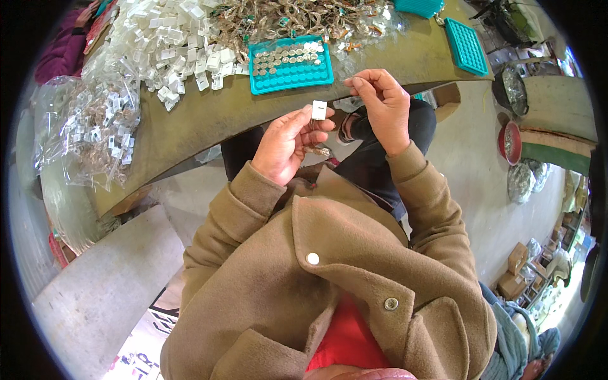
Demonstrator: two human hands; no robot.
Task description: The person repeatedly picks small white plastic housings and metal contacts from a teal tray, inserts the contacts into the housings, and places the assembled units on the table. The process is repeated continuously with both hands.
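My left hand [284, 142] grips a small white plastic case [319, 110] between thumb and fingers, just off the table's near edge. A bundle of thin coiled wire [318, 151] hangs beneath those fingers. To the right, my right hand [387, 107] is raised with thumb and forefinger pinched together; whatever is between the tips is too small to make out. Beyond both hands, a teal tray [288, 85] lies on the table. Round silver button cells [285, 59] fill its far rows, while its nearer round pockets hold none.
Heaped white cases [174, 41] and tangled wire bundles [285, 19] cover the far table [190, 120]. A clear bag [88, 139] of cased wires sits left. Another teal tray [467, 47] lies right, near stacked trays [419, 6]. A person's purple sleeve [60, 50] shows far left.
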